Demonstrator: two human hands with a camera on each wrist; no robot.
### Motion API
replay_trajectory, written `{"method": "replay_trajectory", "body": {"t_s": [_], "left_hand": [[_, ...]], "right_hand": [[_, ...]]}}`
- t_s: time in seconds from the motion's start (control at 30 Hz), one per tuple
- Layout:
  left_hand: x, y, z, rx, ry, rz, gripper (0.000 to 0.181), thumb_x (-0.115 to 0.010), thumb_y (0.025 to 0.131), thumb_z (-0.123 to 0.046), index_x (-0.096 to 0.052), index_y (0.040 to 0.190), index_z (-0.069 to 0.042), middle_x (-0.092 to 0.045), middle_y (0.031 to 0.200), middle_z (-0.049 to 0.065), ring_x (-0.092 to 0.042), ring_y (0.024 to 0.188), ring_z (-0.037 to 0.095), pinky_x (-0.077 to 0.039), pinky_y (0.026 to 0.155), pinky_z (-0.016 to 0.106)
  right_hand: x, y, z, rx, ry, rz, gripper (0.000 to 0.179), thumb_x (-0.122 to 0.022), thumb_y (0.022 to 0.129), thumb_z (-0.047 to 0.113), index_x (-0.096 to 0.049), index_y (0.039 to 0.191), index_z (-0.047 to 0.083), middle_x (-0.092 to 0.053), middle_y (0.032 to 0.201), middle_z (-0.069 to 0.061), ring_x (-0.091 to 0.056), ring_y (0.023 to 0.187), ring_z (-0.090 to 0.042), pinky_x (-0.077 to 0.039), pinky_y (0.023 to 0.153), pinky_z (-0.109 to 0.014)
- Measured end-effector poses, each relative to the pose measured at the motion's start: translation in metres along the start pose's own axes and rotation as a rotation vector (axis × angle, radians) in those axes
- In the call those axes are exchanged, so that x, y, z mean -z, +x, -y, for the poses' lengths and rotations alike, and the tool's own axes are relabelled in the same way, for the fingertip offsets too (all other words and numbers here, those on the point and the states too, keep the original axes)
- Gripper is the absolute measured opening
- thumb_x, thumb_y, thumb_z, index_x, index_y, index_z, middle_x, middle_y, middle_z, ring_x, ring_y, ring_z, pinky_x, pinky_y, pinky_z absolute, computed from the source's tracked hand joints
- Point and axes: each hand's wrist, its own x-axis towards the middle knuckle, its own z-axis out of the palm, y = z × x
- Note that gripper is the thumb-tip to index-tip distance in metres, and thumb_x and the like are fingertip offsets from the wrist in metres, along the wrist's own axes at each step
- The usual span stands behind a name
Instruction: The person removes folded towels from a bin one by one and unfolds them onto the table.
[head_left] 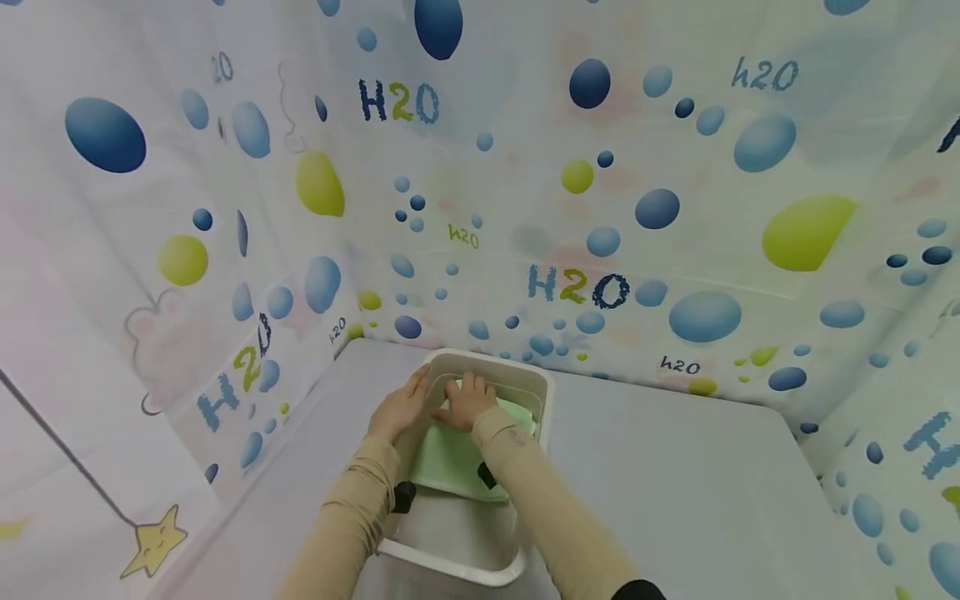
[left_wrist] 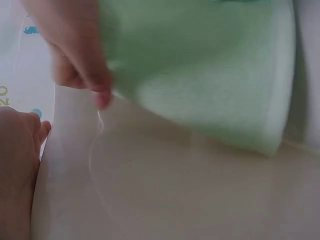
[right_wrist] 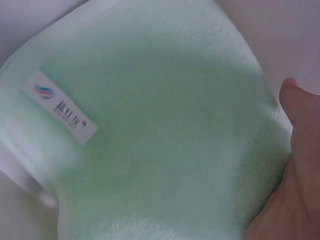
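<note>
A light green towel (head_left: 453, 454), folded, lies tilted inside a white plastic bin (head_left: 547, 400). My right hand (head_left: 468, 402) is over the towel's far part, fingers extended and touching it. Its thumb (right_wrist: 291, 100) sticks out beside the towel's edge in the right wrist view. A white printed label (right_wrist: 60, 107) shows on the towel there. My left hand (head_left: 401, 408) rests along the bin's left rim with its fingers extended, holding nothing. The left wrist view shows the towel's near edge (left_wrist: 200, 132) raised above the bin's bare floor.
The bin stands on a pale table (head_left: 660, 492), near its far edge. A white curtain (head_left: 517, 208) with blue and green dots and H2O lettering hangs behind and at both sides. Black wrist pieces (head_left: 403, 497) sit at both wrists.
</note>
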Motion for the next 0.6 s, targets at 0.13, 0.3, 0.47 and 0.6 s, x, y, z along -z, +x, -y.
{"method": "replay_trajectory", "body": {"t_s": [0.13,0.3,0.47,0.6], "left_hand": [[0.001,0.0,0.0,-0.029,0.007,-0.016,0.05,-0.022,0.101,-0.041,-0.028,0.147,-0.024,-0.045,0.14,0.023,-0.046,0.124,0.044,-0.038,0.099,0.059],[0.002,-0.002,-0.003,-0.045,0.011,-0.056,0.054,-0.021,0.101,-0.045,-0.035,0.144,-0.016,-0.048,0.133,0.027,-0.048,0.121,0.043,-0.039,0.097,0.059],[0.003,-0.005,-0.005,-0.086,0.03,-0.052,0.055,-0.022,0.101,-0.045,-0.035,0.144,-0.015,-0.046,0.134,0.027,-0.046,0.122,0.045,-0.038,0.098,0.059],[0.004,-0.012,-0.01,-0.161,0.042,-0.049,0.054,-0.027,0.1,-0.044,-0.036,0.144,-0.014,-0.035,0.142,0.031,-0.035,0.128,0.052,-0.032,0.1,0.065]], "right_hand": [[0.012,-0.006,-0.003,0.008,0.085,0.01,0.045,-0.045,0.09,0.057,-0.047,0.118,0.023,-0.039,0.124,-0.011,-0.037,0.116,-0.029,-0.034,0.098,-0.047],[0.024,-0.014,-0.01,0.011,0.187,0.033,0.041,-0.046,0.091,0.055,-0.046,0.117,0.022,-0.038,0.12,-0.01,-0.035,0.111,-0.028,-0.034,0.093,-0.044],[0.042,-0.025,-0.017,0.052,0.244,0.044,0.04,-0.053,0.09,0.046,-0.045,0.12,0.021,-0.037,0.12,-0.011,-0.035,0.108,-0.028,-0.035,0.089,-0.043],[0.057,-0.033,-0.023,0.089,0.25,0.034,0.04,-0.056,0.089,0.036,-0.042,0.123,0.02,-0.033,0.124,-0.013,-0.033,0.11,-0.03,-0.033,0.093,-0.046]]}}
